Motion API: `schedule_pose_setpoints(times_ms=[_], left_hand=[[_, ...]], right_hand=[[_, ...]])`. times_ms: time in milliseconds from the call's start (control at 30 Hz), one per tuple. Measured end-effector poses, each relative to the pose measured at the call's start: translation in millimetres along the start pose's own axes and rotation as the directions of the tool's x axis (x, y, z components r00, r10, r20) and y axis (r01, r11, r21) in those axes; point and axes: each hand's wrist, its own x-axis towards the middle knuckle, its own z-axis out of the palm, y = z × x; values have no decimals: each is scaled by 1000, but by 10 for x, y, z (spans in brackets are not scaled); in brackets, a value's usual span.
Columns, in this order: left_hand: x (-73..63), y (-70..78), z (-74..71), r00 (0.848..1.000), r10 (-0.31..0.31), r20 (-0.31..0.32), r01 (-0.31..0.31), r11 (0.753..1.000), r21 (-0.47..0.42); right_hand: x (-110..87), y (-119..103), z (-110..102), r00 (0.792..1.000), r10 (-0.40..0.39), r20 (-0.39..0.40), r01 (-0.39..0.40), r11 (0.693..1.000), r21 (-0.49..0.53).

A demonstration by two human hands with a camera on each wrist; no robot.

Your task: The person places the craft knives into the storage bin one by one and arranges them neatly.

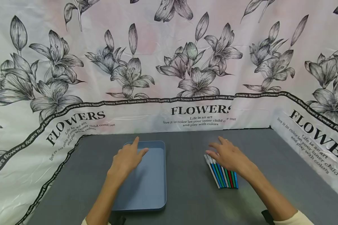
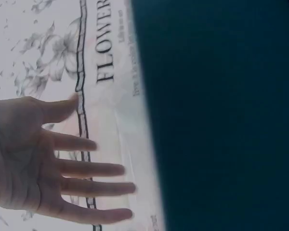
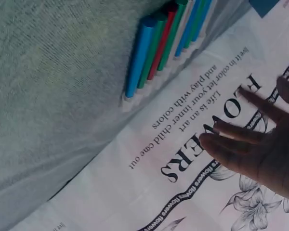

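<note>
A blue-grey rectangular tray (image 1: 149,187) lies on the left half of the table. Over its far left part hovers my left hand (image 1: 126,159), fingers straight and spread, holding nothing; the left wrist view shows the bare palm of the same hand (image 2: 33,159). To the right, a row of felt-tip markers (image 1: 223,176) in blue, green, red and white lies side by side. My right hand (image 1: 228,154) is above their far ends, fingers apart and slightly bent, covering some of them. In the right wrist view the markers (image 3: 156,53) appear apart from the right hand (image 3: 260,139).
The grey table (image 1: 188,162) carries the tray and the markers, with a strip of its surface between them. Behind and at both sides rises a white sheet (image 1: 140,118) printed with flowers and lettering, meeting the table's edges.
</note>
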Motion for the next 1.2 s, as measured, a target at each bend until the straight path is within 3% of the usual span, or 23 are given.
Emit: schedule_pose_setpoints(times_ms=[233,400,600,800,967,1200], left_hand=[[3,-269,-81,986,-101,129,94,993,65],[6,-433,-148,975,-114,191,101,992,80],[-17,-542,-198,946,-158,282,152,987,45],[-26,-594,-226,941,-120,316,95,991,95],[-12,-617,-234,940,-119,319,90,990,104],[29,-639,-239,939,-94,330,68,994,90]], right_hand=[[-4,61,106,996,-46,72,46,999,2],[59,79,174,991,-61,119,63,998,-15],[156,73,313,989,-67,135,69,997,-17],[217,29,405,990,-72,118,78,996,-50],[269,-62,417,986,20,167,-8,997,-74],[291,-131,430,988,72,140,-53,990,-134]])
